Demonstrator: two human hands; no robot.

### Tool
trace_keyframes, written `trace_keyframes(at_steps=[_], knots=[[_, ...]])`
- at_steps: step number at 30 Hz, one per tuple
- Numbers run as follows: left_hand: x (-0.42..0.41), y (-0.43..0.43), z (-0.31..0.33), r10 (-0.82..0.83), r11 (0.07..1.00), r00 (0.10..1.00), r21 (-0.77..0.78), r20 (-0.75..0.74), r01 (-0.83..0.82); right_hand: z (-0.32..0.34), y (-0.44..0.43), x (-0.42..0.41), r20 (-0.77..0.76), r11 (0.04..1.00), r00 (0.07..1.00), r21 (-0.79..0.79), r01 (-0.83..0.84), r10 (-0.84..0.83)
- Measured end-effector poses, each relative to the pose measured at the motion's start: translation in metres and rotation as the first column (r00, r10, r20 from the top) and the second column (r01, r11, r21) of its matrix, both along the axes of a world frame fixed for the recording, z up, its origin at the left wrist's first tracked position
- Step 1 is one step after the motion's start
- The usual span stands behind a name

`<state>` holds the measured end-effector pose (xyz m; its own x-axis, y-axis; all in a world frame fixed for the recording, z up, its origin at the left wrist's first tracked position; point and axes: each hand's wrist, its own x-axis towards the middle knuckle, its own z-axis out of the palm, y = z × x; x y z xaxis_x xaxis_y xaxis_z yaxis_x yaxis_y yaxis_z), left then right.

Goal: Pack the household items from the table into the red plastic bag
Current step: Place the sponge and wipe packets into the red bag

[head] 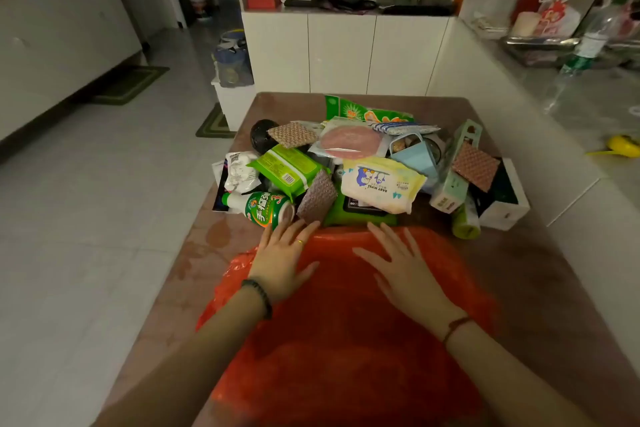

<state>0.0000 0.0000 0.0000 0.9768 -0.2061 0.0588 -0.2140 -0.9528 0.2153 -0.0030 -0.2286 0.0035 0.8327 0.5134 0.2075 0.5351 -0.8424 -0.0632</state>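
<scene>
The red plastic bag [346, 315] lies flat on the brown table [540, 281], right in front of me. My left hand [282, 260] and my right hand [403, 267] rest palm down on the bag's far part, fingers spread, holding nothing. Just beyond my fingertips is a heap of household items: a green and white bottle [263, 206] lying on its side, a green wipes pack [285, 166], a pale yellow baby wipes pack [381, 184], a sparkly scouring pad [317, 198], a light blue cup [415, 156] and a pink round pack [349, 140].
A white box [505, 201] and a small green bottle [465, 224] sit at the heap's right end. A low white wall [485, 87] runs along the table's right side. White cabinets [343, 52] stand behind, tiled floor [104, 218] on the left.
</scene>
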Motion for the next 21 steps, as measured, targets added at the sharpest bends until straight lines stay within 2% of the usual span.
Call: trace_keyframes(at_steps=[2, 4, 8, 10, 13, 17, 19, 21], knots=[[0.015, -0.001, 0.0, -0.008, 0.988, 0.996, 0.153, -0.089, 0.022, -0.006, 0.002, 0.012, -0.058, 0.997, 0.998, -0.071, -0.017, 0.013], [0.029, 0.001, 0.0, -0.005, 0.974, 0.991, 0.222, -0.137, 0.035, -0.013, -0.002, 0.024, -0.116, 0.998, 0.993, -0.07, -0.005, -0.003], [0.048, 0.006, -0.003, -0.022, 0.972, 0.984, 0.228, -0.177, 0.063, -0.024, -0.013, 0.046, -0.19, 0.993, 0.98, -0.113, 0.032, -0.053], [0.056, 0.009, -0.003, -0.033, 0.98, 0.978, 0.184, -0.205, 0.072, -0.025, -0.017, 0.054, -0.24, 0.993, 0.971, -0.119, -0.017, -0.012], [0.072, 0.014, -0.002, -0.036, 0.998, 0.978, 0.041, -0.205, 0.045, -0.016, -0.02, 0.072, -0.27, 0.996, 0.961, 0.083, -0.038, 0.059], [0.11, 0.01, 0.002, 0.059, 0.978, 0.984, -0.19, -0.167, -0.091, 0.007, -0.005, 0.116, -0.289, 0.908, 0.957, 0.403, 0.11, 0.013], [0.127, 0.006, 0.0, 0.126, 0.964, 0.984, -0.219, -0.124, -0.151, 0.01, 0.011, 0.138, -0.347, 0.873, 0.938, 0.456, 0.176, -0.008], [0.139, 0.003, -0.005, 0.151, 0.968, 0.981, -0.182, -0.12, -0.171, 0.007, 0.029, 0.154, -0.418, 0.877, 0.908, 0.443, 0.188, 0.016]])
